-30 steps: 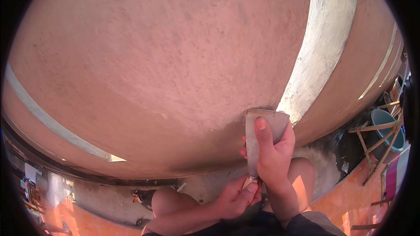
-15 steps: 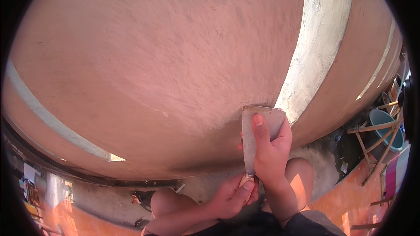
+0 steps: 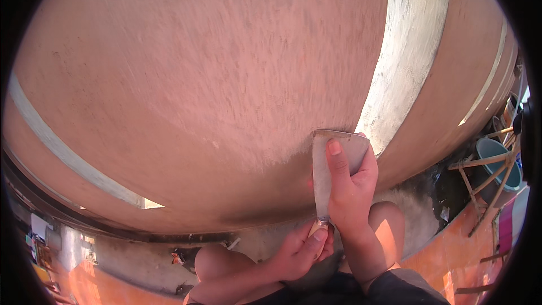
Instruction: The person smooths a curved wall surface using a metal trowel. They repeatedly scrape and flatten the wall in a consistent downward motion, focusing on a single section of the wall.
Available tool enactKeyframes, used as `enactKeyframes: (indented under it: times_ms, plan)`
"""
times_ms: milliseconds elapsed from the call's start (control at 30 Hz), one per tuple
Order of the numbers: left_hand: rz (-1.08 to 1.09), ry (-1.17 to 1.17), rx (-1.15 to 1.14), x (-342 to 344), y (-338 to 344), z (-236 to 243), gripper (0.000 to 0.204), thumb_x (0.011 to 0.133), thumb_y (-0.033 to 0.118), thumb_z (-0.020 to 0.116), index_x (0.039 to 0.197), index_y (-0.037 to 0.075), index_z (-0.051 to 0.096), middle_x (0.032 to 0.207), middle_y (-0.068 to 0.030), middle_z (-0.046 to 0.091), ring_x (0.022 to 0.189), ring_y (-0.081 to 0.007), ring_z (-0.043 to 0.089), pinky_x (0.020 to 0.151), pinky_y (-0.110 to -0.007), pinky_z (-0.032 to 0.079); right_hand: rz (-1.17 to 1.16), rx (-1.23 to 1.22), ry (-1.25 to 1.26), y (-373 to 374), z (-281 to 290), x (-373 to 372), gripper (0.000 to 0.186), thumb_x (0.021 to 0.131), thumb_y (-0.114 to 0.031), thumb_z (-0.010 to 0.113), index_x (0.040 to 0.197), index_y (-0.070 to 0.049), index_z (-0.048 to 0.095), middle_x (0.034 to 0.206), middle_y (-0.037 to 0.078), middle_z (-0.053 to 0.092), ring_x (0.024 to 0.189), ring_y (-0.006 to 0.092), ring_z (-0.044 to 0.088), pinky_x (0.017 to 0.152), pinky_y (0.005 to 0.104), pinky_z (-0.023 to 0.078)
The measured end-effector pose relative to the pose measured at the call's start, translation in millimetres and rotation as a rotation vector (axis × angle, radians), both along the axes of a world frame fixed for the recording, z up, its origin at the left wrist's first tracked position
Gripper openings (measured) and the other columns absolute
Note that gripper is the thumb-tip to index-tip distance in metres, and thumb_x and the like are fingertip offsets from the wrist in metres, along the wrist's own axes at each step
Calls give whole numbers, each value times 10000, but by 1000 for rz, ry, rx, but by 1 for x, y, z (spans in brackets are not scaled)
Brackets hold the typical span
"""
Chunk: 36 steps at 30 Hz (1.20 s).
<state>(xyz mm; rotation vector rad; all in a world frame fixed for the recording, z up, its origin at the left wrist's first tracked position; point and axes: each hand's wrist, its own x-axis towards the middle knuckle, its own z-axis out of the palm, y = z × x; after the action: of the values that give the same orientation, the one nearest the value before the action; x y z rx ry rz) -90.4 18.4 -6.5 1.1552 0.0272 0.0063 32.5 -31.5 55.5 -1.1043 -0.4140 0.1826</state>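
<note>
Head view looks down a pinkish plastered wall (image 3: pixel 214 79), rough in texture, with a pale unpainted band (image 3: pixel 406 51) running down its right part and a second pale strip (image 3: pixel 62 152) slanting across its lower left. A wide putty knife (image 3: pixel 327 164) lies flat against the wall just left of the pale band's lower end — blade up, handle down. The right hand (image 3: pixel 350 192) presses on the blade, fingers spread over the metal with the index finger stretched up its face. The left hand (image 3: pixel 302 248) sits below, fingers curled closed around the wooden handle (image 3: pixel 314 229). Both bare knees show beneath the hands. At the right edge, near the foot of the wall, stands a blue bucket (image 3: pixel 494 158) among wooden sticks (image 3: pixel 480 181) — well apart from the hands.
</note>
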Motion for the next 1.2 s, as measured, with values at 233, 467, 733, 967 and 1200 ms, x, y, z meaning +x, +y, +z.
enactKeyframes:
  times_ms: [233,467,733,967,1200]
  plan:
    - [-24,20,-74,0,0,-2,278,1064,298,383,1000,47,482,794,-26,515,643,-62,427,553,-210,351,10,22,2,-3,0,1,259,969,-259,628,983,-23,521,766,33,590,593,80,574,510,237,518]
    - [-29,-9,-56,2,-1,-4,272,1065,285,379,996,44,485,782,-20,501,644,-63,428,556,-212,358,-2,21,-4,-3,0,1,260,968,-259,631,975,-24,518,754,39,601,564,91,580,478,236,480]
    - [35,-7,84,4,-6,-3,452,1045,462,326,995,41,482,709,-47,526,557,-56,406,495,-204,323,9,25,0,-2,-2,3,270,968,-267,630,981,-22,517,746,42,599,557,91,577,489,232,481]
    - [-14,-43,-38,6,1,0,271,1067,278,374,984,43,481,823,-17,487,669,-73,426,582,-225,367,-8,21,-21,0,2,5,288,968,-291,628,982,-27,514,750,45,600,566,91,574,485,233,475]
    - [-22,16,-20,3,0,-4,284,1069,282,360,977,43,483,818,-18,488,678,-77,428,589,-225,366,-59,-15,14,2,1,2,311,966,-328,623,975,-37,512,714,55,596,534,112,578,462,240,461]
